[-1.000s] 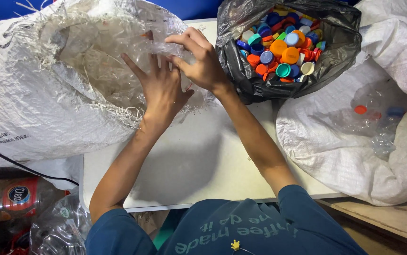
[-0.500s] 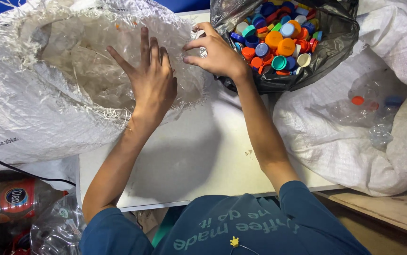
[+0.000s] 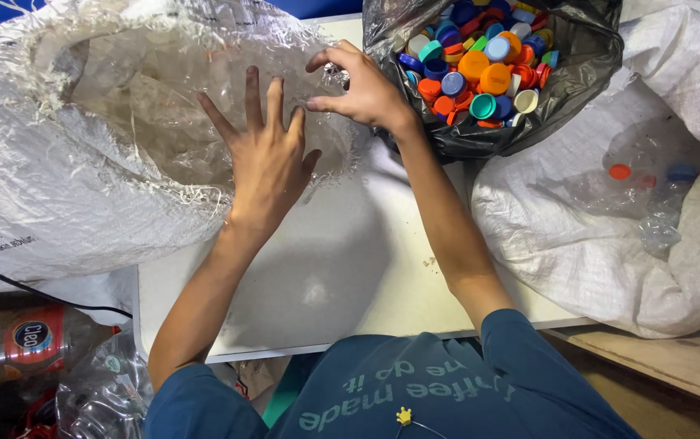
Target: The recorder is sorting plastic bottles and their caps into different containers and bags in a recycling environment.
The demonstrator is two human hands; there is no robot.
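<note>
table: flat white board [image 3: 342, 276], smooth, a bit scuffed, and everything else crowds around it
big sack: woven white plastic sack [image 3: 57, 187] lying over the table's far-left corner, mouth frayed and stringy, stuffed with crinkly clear plastic
left hand: left hand [image 3: 265, 158] spread flat, fingers fanned wide, palm down on the clear plastic right at the sack's mouth; not gripping anything
right hand: right hand [image 3: 362, 85] just past the table's far edge, fingers curled and pinching a crumpled clear plastic bottle [image 3: 330, 77] against the thumb
caps bag: shiny black bag [image 3: 578, 65] at the table's far-right corner, full of round bottle caps [image 3: 480, 73] in orange, blue, teal, red and white
other sack: second woven white sack [image 3: 610, 236] off the table's right edge, see-through bottles inside
floor side: labelled bottle [image 3: 25, 341] below the table's left edge
</note>
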